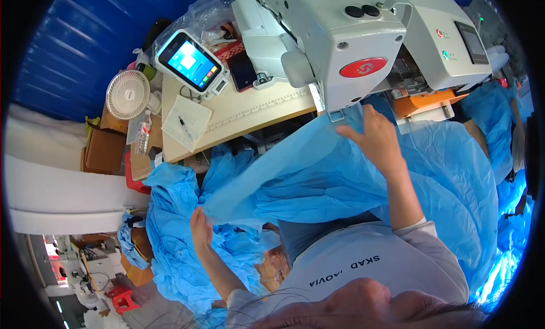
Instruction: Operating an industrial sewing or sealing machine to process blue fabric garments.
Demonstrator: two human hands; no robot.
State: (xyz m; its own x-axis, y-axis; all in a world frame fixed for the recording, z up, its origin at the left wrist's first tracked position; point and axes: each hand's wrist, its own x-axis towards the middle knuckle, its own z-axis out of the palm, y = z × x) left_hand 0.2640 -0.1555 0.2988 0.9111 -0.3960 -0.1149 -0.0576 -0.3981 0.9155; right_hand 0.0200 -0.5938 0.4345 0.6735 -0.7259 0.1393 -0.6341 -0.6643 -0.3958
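Note:
A thin, translucent blue fabric [295, 153] stretches across my lap, up to the head of a white sewing machine [363, 50]. At its left end my left hand [201, 229] is closed, pinching the edge. My right hand [381, 137] lies on the fabric beside the machine's metal clamp frame [337, 116], thumb spread away from the fingers; some fingertips are hard to see. The fabric's top edge runs taut between my left hand and the clamp. Loose folds hang below it and spread to the right of my right arm.
A heap of blue fabric [176, 244] lies at the left. On the pale worktable [244, 116] stand a touchscreen panel [190, 62] and a notebook [186, 123] with a pen. A small white fan [128, 94] and a plastic bottle [143, 134] are beyond the table's left end.

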